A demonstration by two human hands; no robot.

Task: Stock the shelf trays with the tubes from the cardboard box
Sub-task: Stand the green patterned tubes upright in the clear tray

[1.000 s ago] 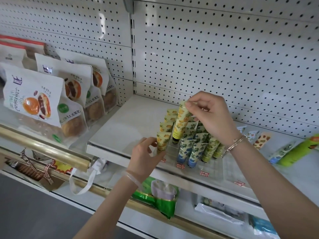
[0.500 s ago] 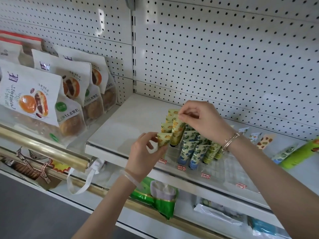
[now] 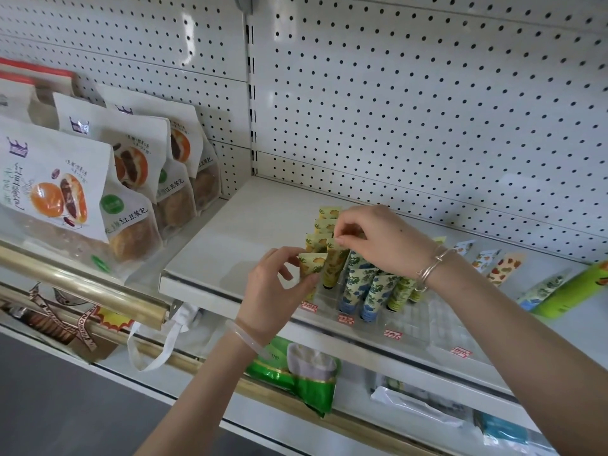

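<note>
Tubes [image 3: 324, 225]: yellow-print ones are standing cap-down in single file in the left lane of the clear tray [image 3: 437, 320]; blue-green tubes [image 3: 362, 287] are filling the lanes just beside them.
Left hand [image 3: 279, 287]: is pinching the crimped top of the front yellow tube [image 3: 311, 266] between thumb and fingers, apparently steadying it.
Right hand [image 3: 378, 238]: fingertips are pinching the crimp of the second yellow tube [image 3: 334, 268], directly behind the front one; the two tubes are touching.
Tray position: is sitting at the front edge of the shelf [image 3: 250, 232], price tags [image 3: 345, 319] along its lip; right-hand lanes are showing bare plastic.
Cardboard box: not showing in view.
Loose tubes [image 3: 503, 268]: are lying flat on the shelf further right, well apart from the hands.
Step, judged: the person is seating the second tube into the row while holding the front one upright.
Risk 1: tubes are balancing on narrow caps and leaning on each other, so a sideways nudge on release is likely toppling the row.
Risk 2: front tube is standing at the shelf edge; letting go early is risking a fall off the front.
Risk 3: right wrist is hovering over the blue-green tubes, so pulling back low could be knocking them.
</note>
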